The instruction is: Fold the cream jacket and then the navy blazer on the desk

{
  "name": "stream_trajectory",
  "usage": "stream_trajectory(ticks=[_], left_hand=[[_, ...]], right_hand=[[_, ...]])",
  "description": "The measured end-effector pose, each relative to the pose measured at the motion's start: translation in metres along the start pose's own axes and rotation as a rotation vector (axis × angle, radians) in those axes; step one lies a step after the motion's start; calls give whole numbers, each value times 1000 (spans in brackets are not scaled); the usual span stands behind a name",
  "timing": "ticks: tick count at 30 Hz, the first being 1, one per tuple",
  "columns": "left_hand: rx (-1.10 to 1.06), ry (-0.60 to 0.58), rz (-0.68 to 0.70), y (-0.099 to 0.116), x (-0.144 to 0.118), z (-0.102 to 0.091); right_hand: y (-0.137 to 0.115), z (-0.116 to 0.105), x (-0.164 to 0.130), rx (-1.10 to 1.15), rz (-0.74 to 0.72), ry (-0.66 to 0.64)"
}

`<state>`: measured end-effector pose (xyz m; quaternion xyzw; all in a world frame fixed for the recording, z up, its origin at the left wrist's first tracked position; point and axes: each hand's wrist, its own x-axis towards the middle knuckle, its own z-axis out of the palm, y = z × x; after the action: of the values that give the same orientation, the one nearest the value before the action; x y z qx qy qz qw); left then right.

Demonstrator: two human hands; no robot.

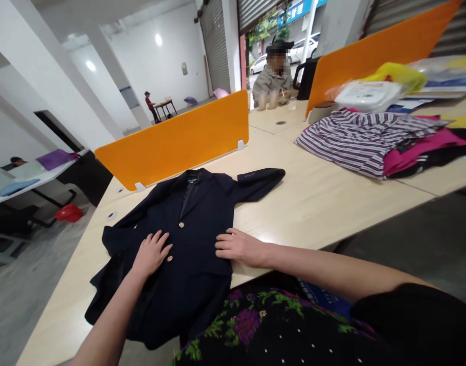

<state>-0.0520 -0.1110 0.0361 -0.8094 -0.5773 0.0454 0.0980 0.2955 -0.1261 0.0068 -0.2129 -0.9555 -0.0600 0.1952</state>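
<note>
A dark navy blazer [202, 244] with gold buttons lies front side up on the pale wooden table [271, 218], its collar pointing away from me and its hem hanging over the near edge. One sleeve is bent out to the right, the other spreads to the left. My left hand [152, 252] rests flat on the blazer's front, left of the two buttons, fingers apart. At the blazer's right side edge, my right hand [240, 247] lies with its fingers stretched over the cloth. Neither hand grips anything that I can see.
An orange divider [179, 137] stands behind the blazer, and a second orange divider [370, 56] is further right. Folded clothes with a striped garment [354, 137] lie at the right, near a white plastic box [370, 95]. A person [274, 73] sits across the table.
</note>
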Motion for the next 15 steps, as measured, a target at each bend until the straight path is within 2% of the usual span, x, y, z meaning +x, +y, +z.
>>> stream_trajectory(ticks=[2, 5, 8, 11, 13, 15], left_hand=[[4, -23, -50, -5, 5, 1], [39, -17, -93, -17, 8, -2], [100, -47, -116, -27, 5, -8], [108, -84, -139, -37, 0, -18], [70, -97, -174, -45, -6, -28], [45, -104, -253, -52, -14, -37]], right_hand=[[5, 4, 11, -62, -18, -23], [40, 3, 12, -110, 98, -19], [86, -7, 0, -177, 329, -61], [122, -21, -16, -254, 629, -119], [134, -32, -24, -278, 774, -125], [131, -42, -29, -272, 842, -66]])
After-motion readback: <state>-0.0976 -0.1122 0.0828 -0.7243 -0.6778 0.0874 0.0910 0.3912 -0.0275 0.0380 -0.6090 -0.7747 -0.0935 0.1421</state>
